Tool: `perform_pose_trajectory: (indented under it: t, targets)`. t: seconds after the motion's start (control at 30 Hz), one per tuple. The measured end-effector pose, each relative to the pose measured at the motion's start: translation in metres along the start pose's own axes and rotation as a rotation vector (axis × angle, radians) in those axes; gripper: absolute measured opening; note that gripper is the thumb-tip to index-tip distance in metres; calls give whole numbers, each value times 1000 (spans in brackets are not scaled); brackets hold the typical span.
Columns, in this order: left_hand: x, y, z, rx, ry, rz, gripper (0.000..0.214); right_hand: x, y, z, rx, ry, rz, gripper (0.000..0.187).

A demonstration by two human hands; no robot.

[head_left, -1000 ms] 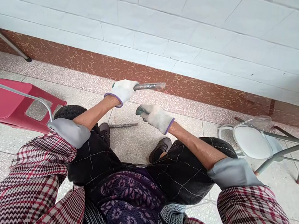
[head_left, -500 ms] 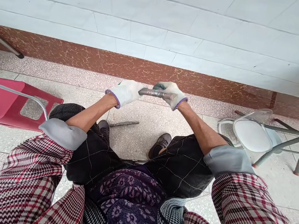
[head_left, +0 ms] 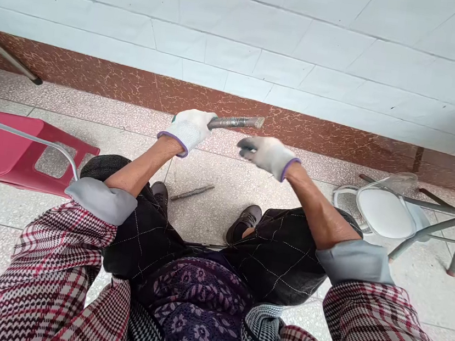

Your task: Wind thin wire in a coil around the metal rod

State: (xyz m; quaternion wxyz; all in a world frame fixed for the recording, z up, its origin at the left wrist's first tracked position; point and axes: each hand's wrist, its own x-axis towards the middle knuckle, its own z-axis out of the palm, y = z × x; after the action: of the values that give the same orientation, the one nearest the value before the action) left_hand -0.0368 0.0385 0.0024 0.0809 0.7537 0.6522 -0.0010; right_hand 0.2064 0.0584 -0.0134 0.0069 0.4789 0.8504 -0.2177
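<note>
My left hand (head_left: 191,126), in a white knit glove with a purple cuff, is closed around one end of a dark rod wound with shiny wire (head_left: 234,122). The rod points right, its tip rising slightly, and its left end is hidden in the glove. Just below and right of the rod's free end is my right hand (head_left: 268,154), gloved alike with dark fingertips. Its thumb and fingers are a little apart, and it holds nothing I can see. Beneath, a thin textured rod (head_left: 192,192) lies on the floor beside my left shoe (head_left: 160,197).
A red plastic stool (head_left: 14,147) lies at the left. To the right are a small white seat (head_left: 386,213) and grey metal legs (head_left: 435,232). Ahead stands a white tiled wall (head_left: 233,55) with a reddish-brown base strip (head_left: 118,81).
My right hand has let go of the wire-wound rod and moved down and right. The rod stays in my left hand, its right end now lifted higher.
</note>
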Motion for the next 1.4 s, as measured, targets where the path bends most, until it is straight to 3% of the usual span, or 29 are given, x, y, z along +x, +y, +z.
perform_pose_trajectory:
  t: [0.07,0.13,0.17,0.2,0.37,0.57,0.63,0.73,0.83,0.9,1.0,1.1,1.17,1.3,1.4]
  targets:
    - [1,-2,0,67,-25,-2,38,-6,12,-14,43,232,78,37]
    - [4,-2,3,114,-45,-3,39,-12,13,-21,97,451,60,38]
    - [6,-2,6,132,-52,2,39,-14,9,-23,93,499,29,36]
    - [7,-1,9,146,-54,13,39,-16,3,-22,52,485,-2,35]
    - [8,7,20,193,-68,107,33,-12,-28,-12,-379,128,-32,33]
    - [10,13,23,174,-56,109,36,-7,-28,-10,-514,32,-10,35]
    - [10,13,22,173,-4,166,37,-6,-24,-12,-423,16,19,34]
    - [-1,15,19,156,235,359,49,-8,-15,-19,-194,73,100,27]
    - [-20,19,18,82,437,489,43,-13,-7,-28,201,185,114,13]
    - [-28,22,22,38,457,497,33,-17,-5,-34,499,208,77,14]
    - [-23,22,33,-165,401,351,24,-22,-6,-38,788,141,25,18]
    - [-8,20,40,-686,378,160,36,-24,-8,-37,939,47,-19,10]
    - [0,21,40,-1022,333,140,54,-23,-8,-33,990,-4,-44,11]
    - [0,35,36,-1352,28,214,82,-24,-11,-27,1040,-65,-115,31]
    - [-8,47,31,-1401,-156,183,64,-28,-17,-29,1065,-90,-148,42]
